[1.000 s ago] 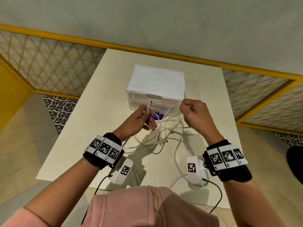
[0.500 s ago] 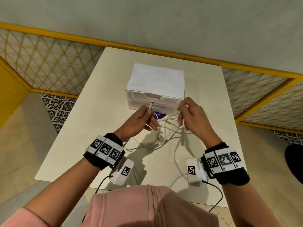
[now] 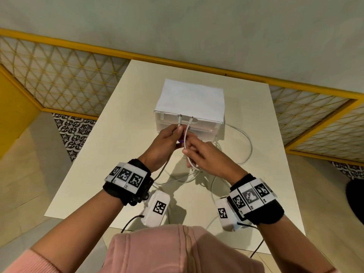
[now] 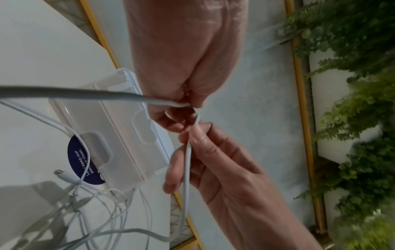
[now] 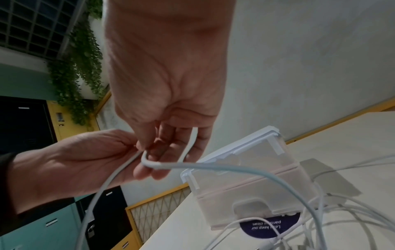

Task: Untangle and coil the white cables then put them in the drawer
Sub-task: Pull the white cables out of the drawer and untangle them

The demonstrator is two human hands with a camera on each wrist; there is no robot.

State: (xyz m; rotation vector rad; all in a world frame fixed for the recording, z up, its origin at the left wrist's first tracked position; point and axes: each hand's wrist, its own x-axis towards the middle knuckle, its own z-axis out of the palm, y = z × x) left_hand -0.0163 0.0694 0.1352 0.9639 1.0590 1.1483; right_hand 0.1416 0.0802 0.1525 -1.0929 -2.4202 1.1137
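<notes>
Pinching one white cable [image 3: 186,133] in the left hand [image 3: 165,142], thumb against forefinger, just below two plug ends standing up toward 12 o'clock. Gripping the same strand a little lower in the right hand [image 3: 204,156], at 5 o'clock from the left, fingertips nearly touching; fingers curled loosely around it, with the strand bent in a hook across them in the right wrist view [image 5: 149,163]. Running down through the right palm [image 4: 224,169] in the left wrist view [image 4: 187,169], then dropping to the heap below.

Held above the cream table [image 3: 98,154], just in front of the drawer box [image 3: 189,101] at 12 o'clock from both hands. Frosted plastic, two drawers stacked, both pushed in [image 4: 119,126]; cannot tell through the cloudy fronts [image 5: 252,186] whether anything lies inside.

Lying tangled on the table at 6 o'clock from the box: the loose cables [image 3: 248,142], looping out toward 3 o'clock and crossing a purple sticker [image 4: 79,162] stuck to the tabletop against the lower drawer's front. One small plug [image 4: 58,172] resting at the sticker's edge.
</notes>
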